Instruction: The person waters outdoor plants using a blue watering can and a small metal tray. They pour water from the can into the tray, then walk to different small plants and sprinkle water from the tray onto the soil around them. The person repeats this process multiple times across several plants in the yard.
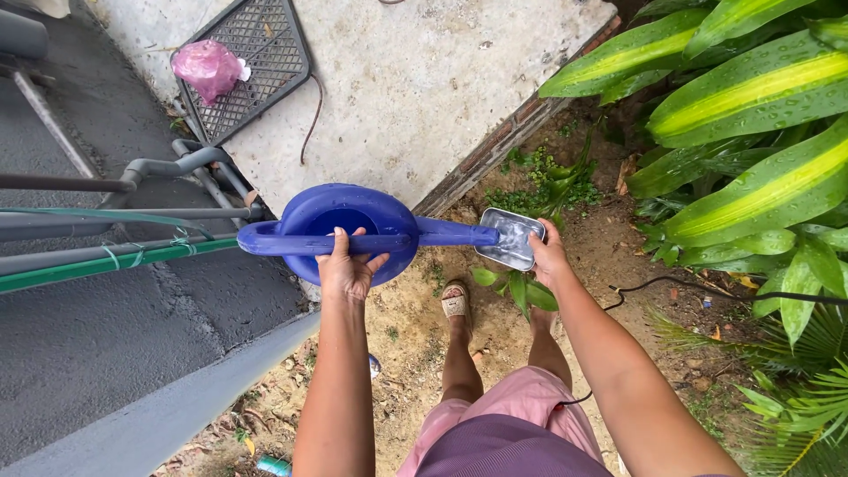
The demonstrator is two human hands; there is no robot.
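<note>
My left hand [346, 267] grips the long top handle of a blue plastic watering can [349, 221], held level in front of me over the ground. Its spout [455, 232] points right into a small rectangular metal container [511, 237]. My right hand [548, 254] holds that container by its right edge, next to the spout's tip. The container's inside looks wet and shiny. My sandalled foot [456, 303] stands on bare soil below the can.
A concrete slab [415, 79] with a brick edge lies ahead, bearing a metal grate [252, 62] and a pink plastic bag [208, 68]. Grey and green pipes [115, 252] run at left. Large striped-leaf plants [751, 115] crowd the right; a black cable [671, 283] crosses the soil.
</note>
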